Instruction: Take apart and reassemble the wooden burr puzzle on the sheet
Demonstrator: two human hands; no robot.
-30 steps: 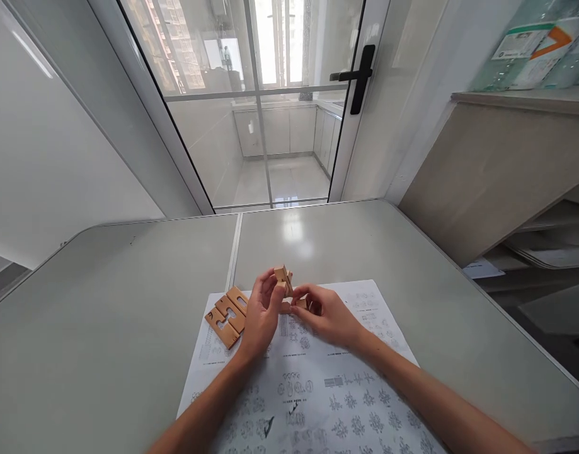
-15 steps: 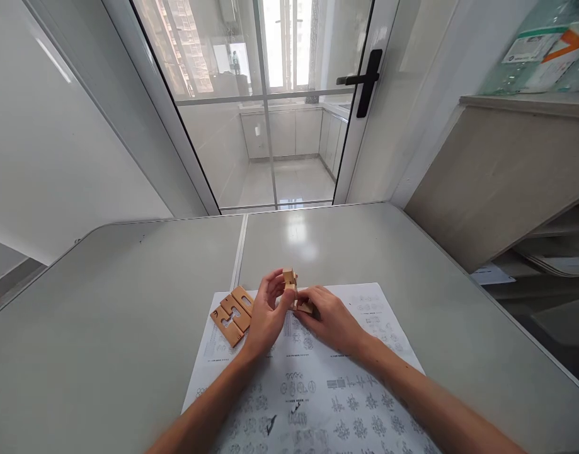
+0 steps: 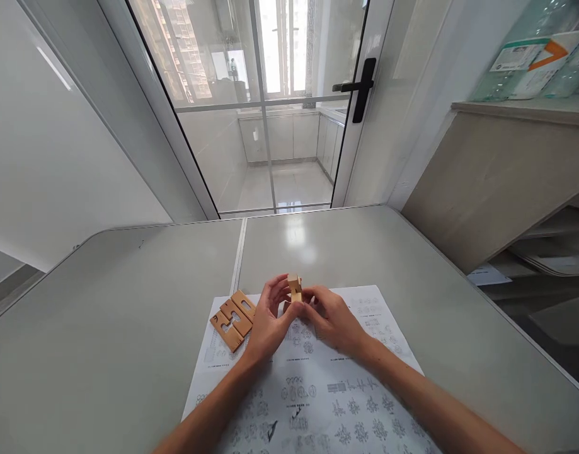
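Observation:
Both hands meet above the upper part of a printed sheet (image 3: 312, 384). Between them are light wooden puzzle pieces (image 3: 295, 287), standing up and partly hidden by the fingers. My left hand (image 3: 270, 318) is closed round their left side, thumb at the bottom. My right hand (image 3: 334, 318) pinches them low on the right, its fingertips close to the left thumb. How the pieces join cannot be made out. Just left of my left hand lie flat wooden pieces with cut-out slots (image 3: 233, 319), side by side on the sheet's upper left corner.
The sheet lies on a grey table (image 3: 104, 353) with a pale seam (image 3: 239, 252). Beyond the far edge stands a glass door with a black handle (image 3: 363, 90). Wrapped plastic bottles (image 3: 530, 63) sit on a shelf (image 3: 520, 112) at the right.
My right hand has moved up and in against the left one. The wooden piece that lay low by my right fingertips is now up at the others. The view has tilted slightly.

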